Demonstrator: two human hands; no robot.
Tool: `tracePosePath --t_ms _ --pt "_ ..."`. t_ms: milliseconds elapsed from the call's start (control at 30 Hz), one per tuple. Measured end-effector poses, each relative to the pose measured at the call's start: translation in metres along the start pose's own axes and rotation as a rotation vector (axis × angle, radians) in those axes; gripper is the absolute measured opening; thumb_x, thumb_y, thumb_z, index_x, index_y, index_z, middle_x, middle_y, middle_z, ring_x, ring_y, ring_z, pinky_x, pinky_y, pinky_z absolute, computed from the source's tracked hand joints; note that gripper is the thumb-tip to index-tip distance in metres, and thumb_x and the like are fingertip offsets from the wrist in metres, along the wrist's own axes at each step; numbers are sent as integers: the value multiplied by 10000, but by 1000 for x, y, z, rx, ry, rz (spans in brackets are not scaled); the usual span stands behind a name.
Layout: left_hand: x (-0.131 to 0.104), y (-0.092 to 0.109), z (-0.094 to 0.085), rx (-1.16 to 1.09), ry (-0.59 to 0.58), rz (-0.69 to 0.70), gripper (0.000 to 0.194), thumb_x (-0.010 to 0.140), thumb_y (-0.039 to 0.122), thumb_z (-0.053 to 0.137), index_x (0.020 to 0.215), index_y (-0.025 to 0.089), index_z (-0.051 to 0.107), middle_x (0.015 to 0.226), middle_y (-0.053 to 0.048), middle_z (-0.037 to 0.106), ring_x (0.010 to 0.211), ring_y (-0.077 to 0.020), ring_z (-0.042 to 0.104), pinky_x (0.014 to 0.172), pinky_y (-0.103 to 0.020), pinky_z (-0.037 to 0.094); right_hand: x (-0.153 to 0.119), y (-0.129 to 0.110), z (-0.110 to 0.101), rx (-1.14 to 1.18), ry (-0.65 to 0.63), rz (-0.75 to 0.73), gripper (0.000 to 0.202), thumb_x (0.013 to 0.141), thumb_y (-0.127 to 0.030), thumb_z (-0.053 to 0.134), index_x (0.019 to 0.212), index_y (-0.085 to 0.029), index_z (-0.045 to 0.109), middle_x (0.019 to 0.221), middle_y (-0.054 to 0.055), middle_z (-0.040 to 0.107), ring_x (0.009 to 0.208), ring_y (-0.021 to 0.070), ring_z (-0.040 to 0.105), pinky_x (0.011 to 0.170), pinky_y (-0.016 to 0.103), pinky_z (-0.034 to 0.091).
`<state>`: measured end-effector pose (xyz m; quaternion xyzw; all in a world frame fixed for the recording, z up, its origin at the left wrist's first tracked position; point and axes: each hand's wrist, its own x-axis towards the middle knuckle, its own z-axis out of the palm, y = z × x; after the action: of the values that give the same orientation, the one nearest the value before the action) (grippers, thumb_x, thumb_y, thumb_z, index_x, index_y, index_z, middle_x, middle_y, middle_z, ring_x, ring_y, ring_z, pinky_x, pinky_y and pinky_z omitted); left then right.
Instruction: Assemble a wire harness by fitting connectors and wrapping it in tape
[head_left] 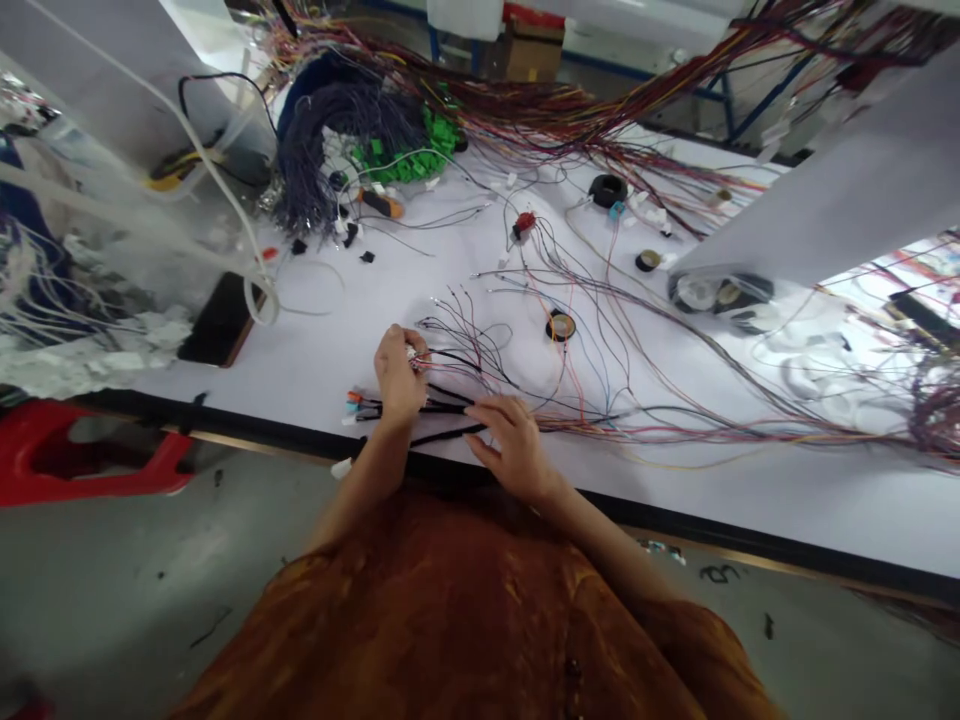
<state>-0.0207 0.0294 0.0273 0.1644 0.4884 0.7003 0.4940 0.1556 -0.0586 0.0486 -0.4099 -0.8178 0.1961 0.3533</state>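
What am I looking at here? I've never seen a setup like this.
There is no robot: a person works bare-handed, and the single picture comes from a camera on their head, looking forward and down. On the white table lie many loose wires, a phone, a tape roll and a pile of green connectors. The left hand holds a white connector with wires. The right hand is at the black cables; its exact grip is unclear.

Tabletop (675, 480) noted as white, its front edge (675, 522) black. Red, black, blue and yellow are seen among the wires (570, 427); clustered connectors (427, 155) are coloured green. Garment (465, 600) recorded as rust-brown, faintly mottled in lighter tones.
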Motion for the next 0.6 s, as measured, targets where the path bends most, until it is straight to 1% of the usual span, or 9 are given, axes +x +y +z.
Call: tracePosePath --t_ms 100,167,233,300,367,433,533,567,600 --pt "9 1 4 123 -173 149 414 889 483 580 626 172 503 542 22 460 455 -64 400 424 -183 305 30 -6 -21 -10 243 -17 229 941 -234 528 1147 -208 626 1096 97 646 1046 212 593 918 382 492" --pt "14 3 7 180 -250 169 436 871 528 585 625 175 515 542 16 473 472 -71 415 439 -190 320 51 -1 -34 -58 309 43 242 957 -236 487 1156 -224 624 1124 94 649 1087 218 588 958 402 463" --pt "19 5 10 231 -268 144 446 864 561 571 633 184 514 539 18 466 483 -80 426 448 -199 328 69 14 -42 -81 204 96 258 965 -279 487 1177 -220 623 1153 93 659 1119 226 585 976 408 437" --pt "24 7 13 278 -256 118 465 881 580 527 626 193 494 533 22 447 483 -86 431 455 -210 339 82 33 -43 -55 -50 104 251 958 -328 526 1135 -199 650 1081 79 699 1039 217 621 945 384 430" --pt "30 8 14 308 -236 99 484 898 588 485 613 196 477 529 24 437 475 -87 431 460 -218 350 88 51 -42 -28 -283 106 225 954 -351 551 960 -178 696 862 38 721 832 175 644 876 339 427" --pt "37 6 13 322 -195 84 495 898 597 476 606 197 475 527 25 438 462 -84 423 454 -220 349 87 60 -45 -36 -312 134 295 965 -349 539 788 -167 688 700 12 679 699 141 608 826 310 416" --pt "44 -2 8 333 -102 63 499 878 615 502 609 195 489 528 31 441 429 -71 385 415 -215 301 71 47 -66 -35 -205 166 326 985 -353 505 784 -171 686 716 22 675 719 138 608 767 285 425" --pt "46 -4 6 334 -80 61 501 872 619 513 607 193 494 528 32 445 418 -67 373 402 -215 279 64 39 -76 -10 -265 163 309 981 -365 516 810 -181 695 731 18 682 714 134 615 728 274 432" --pt "47 -6 4 335 -71 58 507 869 621 521 601 191 497 527 32 448 410 -64 364 393 -216 260 56 30 -87 26 -399 146 284 968 -383 541 830 -195 705 734 9 689 689 129 620 679 262 437"
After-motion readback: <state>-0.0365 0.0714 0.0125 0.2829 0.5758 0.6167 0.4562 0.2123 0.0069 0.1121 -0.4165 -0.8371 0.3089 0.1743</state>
